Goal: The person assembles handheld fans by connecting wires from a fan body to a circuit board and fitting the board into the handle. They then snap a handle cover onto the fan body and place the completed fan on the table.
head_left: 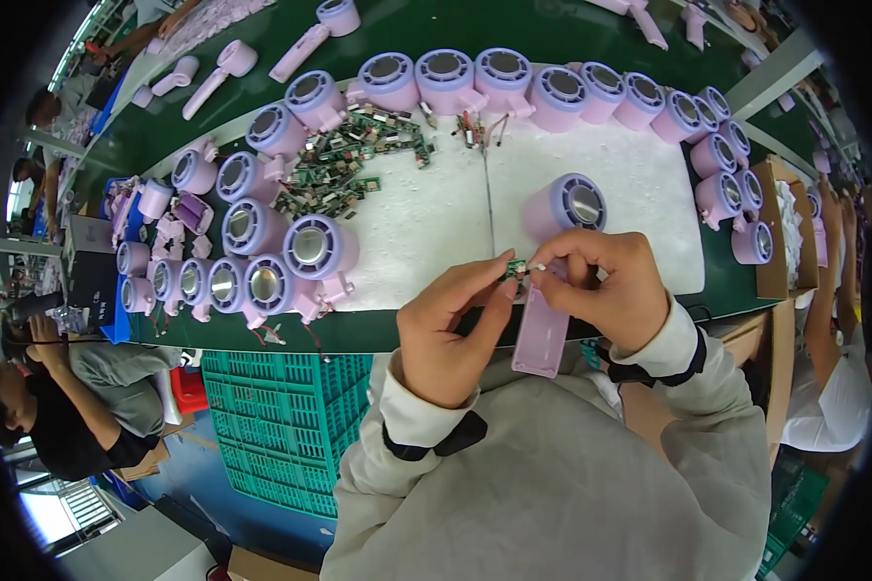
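Note:
My left hand [460, 324] is closed, pinching a small green circuit board [516, 270] between thumb and forefinger. Just beside it, my right hand [606, 286] pinches a tiny white connector [540, 267] with the fingertips, close to the board's edge. Below my right fingers hangs a pink handle shell [541, 334], its hollow side facing up, reaching past the table's near edge. A purple handheld fan head [564, 208] with a round silver centre lies just beyond my hands, in line with the shell; my fingers hide where the two meet.
White foam sheets [407, 232] cover the green table. A heap of circuit boards [344, 160] lies at far left. Several fan heads [446, 77] ring the sheets. A cardboard box [780, 232] stands right, green crates [271, 416] below left. Co-workers sit at both sides.

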Tool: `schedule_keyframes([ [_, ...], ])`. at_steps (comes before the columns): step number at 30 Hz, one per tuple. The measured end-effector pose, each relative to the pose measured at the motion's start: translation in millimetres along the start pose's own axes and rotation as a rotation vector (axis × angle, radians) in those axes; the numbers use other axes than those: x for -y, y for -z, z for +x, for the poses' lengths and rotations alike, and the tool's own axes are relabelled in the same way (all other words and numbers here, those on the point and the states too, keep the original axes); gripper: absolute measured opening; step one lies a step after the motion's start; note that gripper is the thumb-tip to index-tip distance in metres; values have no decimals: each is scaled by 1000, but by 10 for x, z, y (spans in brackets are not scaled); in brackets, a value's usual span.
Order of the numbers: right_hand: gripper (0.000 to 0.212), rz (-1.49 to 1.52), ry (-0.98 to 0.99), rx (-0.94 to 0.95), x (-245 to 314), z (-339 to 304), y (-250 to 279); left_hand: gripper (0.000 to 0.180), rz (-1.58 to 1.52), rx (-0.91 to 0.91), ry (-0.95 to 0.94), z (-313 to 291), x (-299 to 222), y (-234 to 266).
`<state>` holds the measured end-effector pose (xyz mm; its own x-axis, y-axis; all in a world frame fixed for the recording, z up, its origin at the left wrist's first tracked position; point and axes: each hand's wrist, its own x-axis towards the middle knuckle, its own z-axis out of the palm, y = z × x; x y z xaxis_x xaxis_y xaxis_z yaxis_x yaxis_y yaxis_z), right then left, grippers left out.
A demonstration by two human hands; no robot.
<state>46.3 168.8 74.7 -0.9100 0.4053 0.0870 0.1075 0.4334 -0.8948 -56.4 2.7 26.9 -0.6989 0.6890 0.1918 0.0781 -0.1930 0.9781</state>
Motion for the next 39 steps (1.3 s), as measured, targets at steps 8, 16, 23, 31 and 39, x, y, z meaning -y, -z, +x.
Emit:
schedule_keyframes([
  [8,12,-66,-10,-41,-125,-108,-22,33,306,91,-80,-44,-107,0],
  [16,16,-51,186,-71,-220,-159,-7,35,136,155,-16,-44,-32,46],
  [23,17,-229,514,-157,-214,-34,89,35,279,106,-135,8,-43,-83],
  [31,14,-40,192,-273,-140,-231,-76,35,505,-133,-326,-126,40,-441],
  [39,9,24,127,-233,-185,-171,-58,34,540,-202,-288,-70,55,-469],
])
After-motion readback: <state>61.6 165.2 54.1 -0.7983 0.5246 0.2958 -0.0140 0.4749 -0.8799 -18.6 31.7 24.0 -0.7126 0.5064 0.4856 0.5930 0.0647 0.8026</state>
